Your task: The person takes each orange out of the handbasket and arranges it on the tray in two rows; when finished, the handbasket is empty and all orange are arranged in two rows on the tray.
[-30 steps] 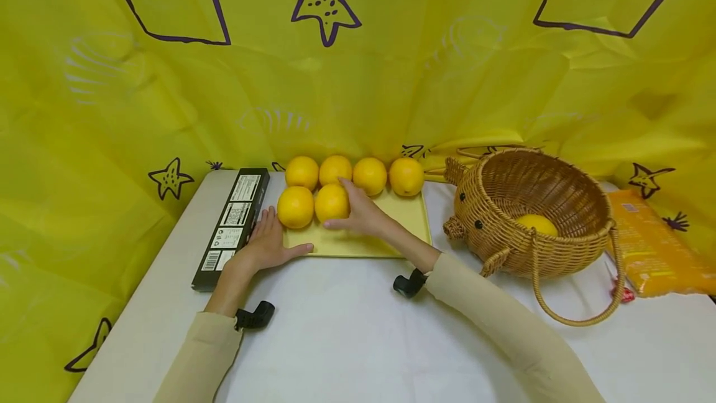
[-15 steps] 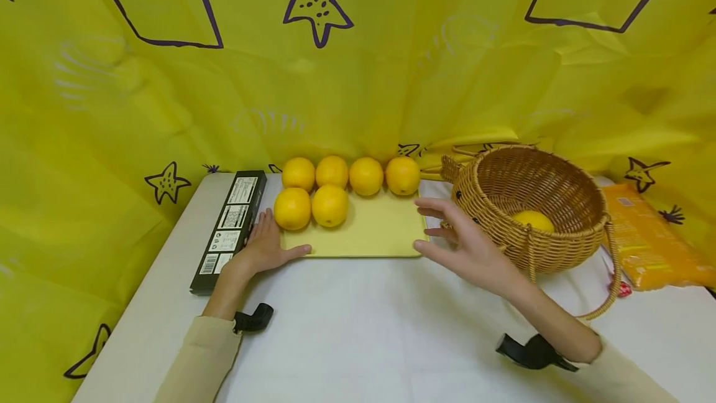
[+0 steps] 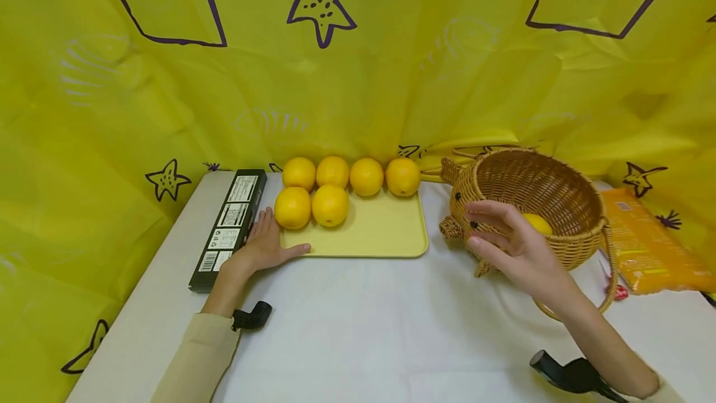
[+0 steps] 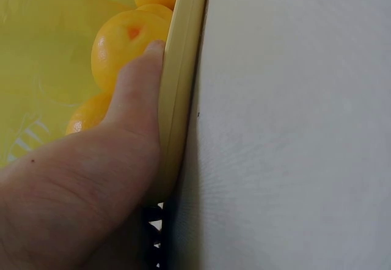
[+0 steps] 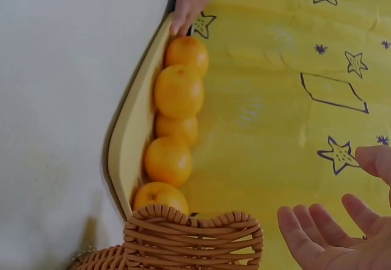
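Note:
Several oranges sit on a pale yellow tray (image 3: 386, 229): a back row of several, and two in front at the left, one of them an orange (image 3: 330, 206) with bare tray to its right. My left hand (image 3: 263, 247) rests at the tray's left front corner, fingers straight and thumb along the front rim. Before the pig-shaped wicker basket (image 3: 565, 250), my right hand (image 3: 526, 254) hovers with relaxed, spread fingers and nothing between them. Partly behind it, a yellow-orange fruit (image 3: 538, 224) lies inside the basket. The right wrist view shows the basket's ear (image 5: 192, 239) below the oranges.
A long black box (image 3: 232, 222) with white labels lies left of the tray. Right of the basket is an orange packet (image 3: 651, 247), with a small red item (image 3: 619, 291) by the basket's handle. A yellow patterned cloth (image 3: 358, 79) hangs behind the table.
My right hand has let go of the front orange beside the left one and moved right, to the basket. The oranges stay in place, and my left hand stays at the tray corner.

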A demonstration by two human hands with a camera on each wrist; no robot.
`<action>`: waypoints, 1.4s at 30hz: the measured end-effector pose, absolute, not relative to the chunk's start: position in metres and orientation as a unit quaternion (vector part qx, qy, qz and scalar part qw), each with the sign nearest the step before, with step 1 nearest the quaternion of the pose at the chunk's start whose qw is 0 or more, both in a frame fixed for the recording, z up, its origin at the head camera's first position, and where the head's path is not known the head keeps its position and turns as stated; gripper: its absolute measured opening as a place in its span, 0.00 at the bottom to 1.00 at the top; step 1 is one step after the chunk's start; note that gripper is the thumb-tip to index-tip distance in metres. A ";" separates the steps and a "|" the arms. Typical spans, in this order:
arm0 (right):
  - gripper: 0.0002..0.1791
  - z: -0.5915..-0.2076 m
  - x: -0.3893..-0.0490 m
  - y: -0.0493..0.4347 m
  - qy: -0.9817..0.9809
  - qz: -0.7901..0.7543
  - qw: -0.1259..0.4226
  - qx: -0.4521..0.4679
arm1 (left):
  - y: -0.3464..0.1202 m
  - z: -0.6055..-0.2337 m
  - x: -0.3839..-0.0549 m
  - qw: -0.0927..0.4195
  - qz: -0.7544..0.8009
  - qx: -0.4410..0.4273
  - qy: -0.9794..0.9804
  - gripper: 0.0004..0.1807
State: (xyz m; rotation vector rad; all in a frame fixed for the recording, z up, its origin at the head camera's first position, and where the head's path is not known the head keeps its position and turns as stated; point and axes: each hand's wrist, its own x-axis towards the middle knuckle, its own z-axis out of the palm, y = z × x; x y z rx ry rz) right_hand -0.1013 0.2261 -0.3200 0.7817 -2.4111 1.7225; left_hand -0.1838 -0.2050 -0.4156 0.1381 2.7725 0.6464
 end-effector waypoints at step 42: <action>0.25 -0.319 -0.106 0.249 -0.768 0.582 0.054 0.261 | -0.204 -0.415 -0.183 0.141 0.223 0.053 0.963 0.69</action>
